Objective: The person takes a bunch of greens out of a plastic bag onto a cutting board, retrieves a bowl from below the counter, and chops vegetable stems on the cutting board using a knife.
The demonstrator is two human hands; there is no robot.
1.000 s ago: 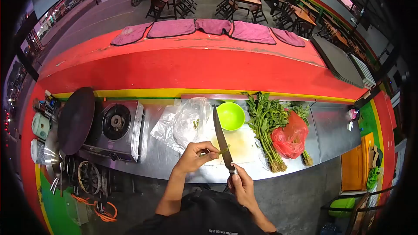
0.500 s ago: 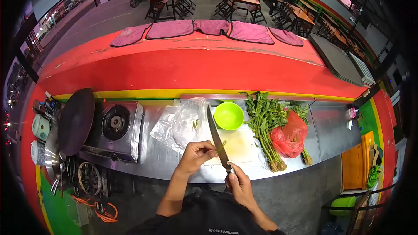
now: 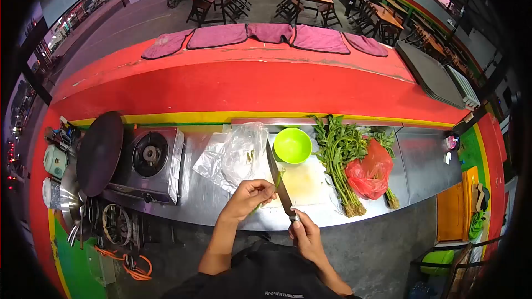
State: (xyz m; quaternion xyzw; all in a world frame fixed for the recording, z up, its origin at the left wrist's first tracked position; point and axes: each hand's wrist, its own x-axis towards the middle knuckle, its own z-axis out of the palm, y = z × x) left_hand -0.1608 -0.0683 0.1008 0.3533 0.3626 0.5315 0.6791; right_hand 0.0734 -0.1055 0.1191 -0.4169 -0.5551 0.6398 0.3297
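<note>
My right hand [image 3: 304,231] is wrapped round the handle of a long knife [image 3: 281,186], its dark blade slanting up and left. My left hand [image 3: 252,198] pinches a slender green vegetable piece [image 3: 281,175], whose tip shows against the blade; its exact kind is unclear. Beneath the knife lies a pale cutting board [image 3: 302,182] with a yellowish stain. Behind the board stands a bright green bowl [image 3: 292,145], its inside plain to see. Left of the blade rests a clear plastic bag [image 3: 241,158] with a few small green bits in it.
Leafy greens with roots [image 3: 339,166] and a red plastic bag [image 3: 370,173] lie right of the board. A gas stove [image 3: 148,160] and a big dark wok [image 3: 100,154] stand at left. A red wall [image 3: 255,88] bounds the steel counter [image 3: 413,160] behind.
The green piece's visible tip sits a little higher along the blade, and a green end now shows below my left hand. Both hands keep their grips; the view shifts slightly.
</note>
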